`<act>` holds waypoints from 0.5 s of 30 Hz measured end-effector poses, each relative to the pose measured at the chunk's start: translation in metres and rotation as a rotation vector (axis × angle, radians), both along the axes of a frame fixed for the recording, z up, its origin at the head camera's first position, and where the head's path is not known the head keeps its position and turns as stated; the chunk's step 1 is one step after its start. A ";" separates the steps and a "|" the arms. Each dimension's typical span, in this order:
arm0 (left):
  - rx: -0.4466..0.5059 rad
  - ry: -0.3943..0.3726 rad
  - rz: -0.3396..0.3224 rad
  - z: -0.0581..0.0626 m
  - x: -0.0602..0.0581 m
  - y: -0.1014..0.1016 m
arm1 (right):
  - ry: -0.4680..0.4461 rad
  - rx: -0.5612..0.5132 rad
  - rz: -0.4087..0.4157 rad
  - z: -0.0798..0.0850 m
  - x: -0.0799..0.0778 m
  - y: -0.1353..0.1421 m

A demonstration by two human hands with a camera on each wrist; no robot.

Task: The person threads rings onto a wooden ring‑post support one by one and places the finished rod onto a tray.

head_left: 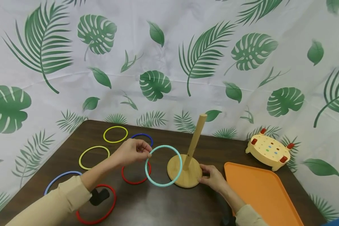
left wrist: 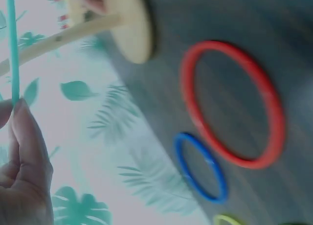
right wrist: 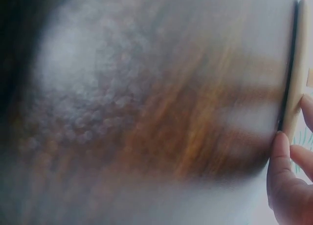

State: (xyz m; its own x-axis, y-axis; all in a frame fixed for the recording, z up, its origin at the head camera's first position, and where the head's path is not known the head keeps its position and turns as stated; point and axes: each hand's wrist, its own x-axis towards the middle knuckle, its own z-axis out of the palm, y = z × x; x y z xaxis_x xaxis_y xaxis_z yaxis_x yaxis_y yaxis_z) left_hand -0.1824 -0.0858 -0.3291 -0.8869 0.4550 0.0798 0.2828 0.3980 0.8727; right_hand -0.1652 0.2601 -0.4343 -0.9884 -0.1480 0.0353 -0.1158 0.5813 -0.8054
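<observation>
My left hand (head_left: 131, 153) pinches a turquoise ring (head_left: 164, 185) between thumb and fingertips. The ring is held up, facing the head camera, left of the wooden post (head_left: 194, 141); in the left wrist view it shows edge-on. That post rises from a round wooden base (head_left: 190, 179) and leans right in the head view. With thumb and fingers, my right hand (head_left: 213, 179) grips the right edge of the base. The right wrist view shows the thumb and fingertips at the base's rim (right wrist: 296, 73). Behind the left hand lies a dark blue ring (head_left: 142, 134), partly hidden.
Around the left arm lie two yellow rings (head_left: 115, 142), two red rings (head_left: 134, 183) and a light blue ring (head_left: 69, 172), some partly covered. An orange tray (head_left: 251, 185) is to the right. Beyond it sits a cream pegboard-like toy (head_left: 271, 149) with red-tipped legs upward.
</observation>
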 end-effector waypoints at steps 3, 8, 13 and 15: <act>0.085 -0.038 0.033 0.015 -0.003 0.014 | -0.011 -0.029 -0.001 -0.001 0.001 -0.001; 0.200 -0.035 0.059 0.037 -0.008 0.038 | -0.004 -0.032 -0.001 -0.002 0.001 -0.001; 0.303 -0.026 0.070 0.053 -0.014 0.060 | 0.004 -0.022 0.000 -0.002 0.001 -0.001; 0.327 -0.038 0.084 0.058 -0.017 0.067 | 0.007 -0.026 0.009 -0.002 0.000 0.000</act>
State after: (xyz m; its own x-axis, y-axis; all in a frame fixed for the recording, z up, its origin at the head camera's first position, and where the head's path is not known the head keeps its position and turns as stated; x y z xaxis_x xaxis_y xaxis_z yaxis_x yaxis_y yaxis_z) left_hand -0.1992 -0.0185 -0.2714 -0.9255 0.3355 0.1760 0.2259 0.1156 0.9673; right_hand -0.1652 0.2601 -0.4363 -0.9867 -0.1560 0.0459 -0.1265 0.5591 -0.8194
